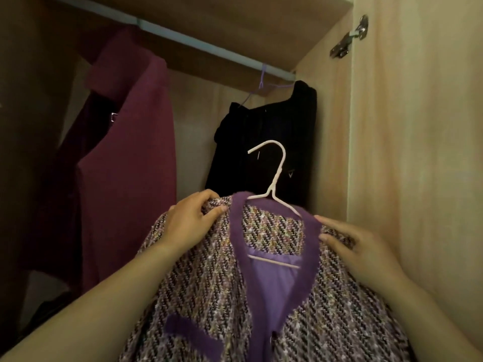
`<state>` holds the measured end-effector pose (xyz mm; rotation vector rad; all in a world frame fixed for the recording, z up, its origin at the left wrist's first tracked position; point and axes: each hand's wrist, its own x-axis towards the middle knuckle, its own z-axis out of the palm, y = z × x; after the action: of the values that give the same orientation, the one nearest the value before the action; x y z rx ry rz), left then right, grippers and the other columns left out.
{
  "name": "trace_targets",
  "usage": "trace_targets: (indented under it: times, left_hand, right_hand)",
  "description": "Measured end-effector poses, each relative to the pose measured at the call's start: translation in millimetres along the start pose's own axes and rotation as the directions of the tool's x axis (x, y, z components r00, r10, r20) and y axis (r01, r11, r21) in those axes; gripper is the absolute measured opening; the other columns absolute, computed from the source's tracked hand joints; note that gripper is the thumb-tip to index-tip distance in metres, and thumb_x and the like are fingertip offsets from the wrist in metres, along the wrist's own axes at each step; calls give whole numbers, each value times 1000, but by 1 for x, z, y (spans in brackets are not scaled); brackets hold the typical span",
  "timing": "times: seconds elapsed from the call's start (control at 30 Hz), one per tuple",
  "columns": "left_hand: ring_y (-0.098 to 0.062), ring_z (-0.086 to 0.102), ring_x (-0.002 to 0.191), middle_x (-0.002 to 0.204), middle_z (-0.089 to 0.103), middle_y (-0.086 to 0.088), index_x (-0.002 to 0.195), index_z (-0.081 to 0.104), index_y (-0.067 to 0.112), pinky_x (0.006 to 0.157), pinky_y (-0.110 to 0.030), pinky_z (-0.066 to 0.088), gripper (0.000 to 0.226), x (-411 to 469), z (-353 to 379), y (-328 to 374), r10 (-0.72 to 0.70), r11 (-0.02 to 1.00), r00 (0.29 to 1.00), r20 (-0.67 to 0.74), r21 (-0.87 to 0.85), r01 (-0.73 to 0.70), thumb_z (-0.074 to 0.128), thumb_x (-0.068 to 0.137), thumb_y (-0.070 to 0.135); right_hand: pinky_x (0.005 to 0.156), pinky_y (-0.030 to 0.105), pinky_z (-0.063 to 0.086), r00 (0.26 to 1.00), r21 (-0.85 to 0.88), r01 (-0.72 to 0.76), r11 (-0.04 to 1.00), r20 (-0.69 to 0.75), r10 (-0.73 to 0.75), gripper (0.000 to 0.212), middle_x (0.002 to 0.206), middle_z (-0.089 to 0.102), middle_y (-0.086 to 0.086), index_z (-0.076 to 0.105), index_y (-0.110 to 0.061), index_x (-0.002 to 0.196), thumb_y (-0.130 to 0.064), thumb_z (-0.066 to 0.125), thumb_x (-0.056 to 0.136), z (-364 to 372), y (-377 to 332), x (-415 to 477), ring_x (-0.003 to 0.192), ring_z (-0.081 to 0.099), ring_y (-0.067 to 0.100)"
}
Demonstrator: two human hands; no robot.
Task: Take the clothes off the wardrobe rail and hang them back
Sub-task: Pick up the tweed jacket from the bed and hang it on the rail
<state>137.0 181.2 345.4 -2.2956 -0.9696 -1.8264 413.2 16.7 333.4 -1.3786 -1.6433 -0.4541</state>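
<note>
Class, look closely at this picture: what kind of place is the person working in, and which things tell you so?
Most likely the inside of a home wardrobe. A rail runs under a wooden shelf, a maroon coat and a black garment hang from it, and a door hinge shows at the right.

Hanging on a white hanger (271, 178) below the rail (183, 39): purple tweed jacket (209, 283), hook free of it. Hanging from the rail: maroon coat (125, 152) at left, black garment (261, 131) at right.
</note>
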Motion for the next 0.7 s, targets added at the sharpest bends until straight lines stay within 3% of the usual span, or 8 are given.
trace_targets:
  times: [0.1, 0.23, 0.3, 0.4, 0.47, 0.57, 0.63, 0.7]
  left_hand:
    - [-9, 62, 80, 87, 64, 16, 88, 55, 39, 84, -46, 48, 37, 12, 9, -16, -14, 998, 1000, 26, -56, 15, 45, 70, 71]
    - [-7, 60, 72, 85, 61, 16, 88, 53, 40, 83, -47, 48, 21, 25, 13, -29, -4, 997, 999, 45, -83, 8, 56, 80, 59]
    - [-6, 58, 71, 87, 60, 17, 88, 52, 41, 83, -46, 47, 16, 33, 13, -33, 10, 996, 999, 46, -94, -6, 59, 82, 55]
    - [-7, 59, 82, 90, 60, 16, 90, 56, 38, 80, -40, 48, 17, 48, 10, -32, 75, 991, 996, 55, -111, -68, 60, 82, 53]
    - [-9, 58, 85, 88, 57, 15, 93, 60, 34, 74, -33, 47, 22, 65, -1, -29, 127, 990, 989, 79, -78, -121, 62, 81, 52]
    - [-13, 55, 92, 95, 55, 8, 102, 62, 30, 79, -36, 47, 33, 100, -26, -22, 206, 974, 978, 43, 83, -209, 61, 80, 56]
    - [-19, 52, 104, 108, 57, 2, 109, 61, 29, 87, -41, 46, 40, 119, -46, -19, 239, 957, 971, -25, 174, -231, 61, 80, 56]
    - [-22, 49, 110, 116, 55, 0, 113, 61, 27, 91, -42, 44, 43, 134, -62, -22, 267, 930, 957, -117, 291, -224, 61, 80, 56]
  right_hand:
    - [84, 24, 48, 995, -2, -10, 1000, -102, 10, 30, 106, 63, -27, 57, -61, 99, -40, 66, 79, 12, -2, 19, 103, 58, -2]
    - [83, 32, 51, 991, -78, 54, 995, -119, -63, 38, 106, 67, -16, 56, -58, 103, -30, 70, 79, 21, -8, 40, 100, 61, 6]
    - [81, 26, 50, 984, -93, 113, 989, -129, -124, 37, 104, 67, -17, 55, -58, 102, -33, 68, 79, 24, -11, 51, 97, 61, 4]
    - [75, 10, 45, 959, -69, 150, 986, -232, -162, 17, 98, 64, -25, 56, -67, 94, -59, 57, 79, 27, -10, 66, 92, 60, -3]
    - [69, 11, 44, 936, -69, 177, 982, -298, -189, 25, 91, 66, -20, 57, -67, 94, -47, 62, 80, 26, -11, 76, 86, 59, 0]
    - [63, 12, 41, 897, -140, 207, 968, -368, -245, 35, 81, 68, -3, 66, -37, 105, -12, 70, 80, 20, -15, 99, 75, 57, 8]
    - [59, 16, 39, 875, -195, 215, 957, -397, -278, 26, 78, 69, 5, 69, -23, 106, -14, 69, 82, 15, -28, 115, 64, 56, 10]
    - [56, 24, 38, 853, -265, 210, 941, -421, -309, 21, 77, 69, 8, 72, -20, 102, -18, 67, 82, 9, -42, 129, 59, 54, 17]
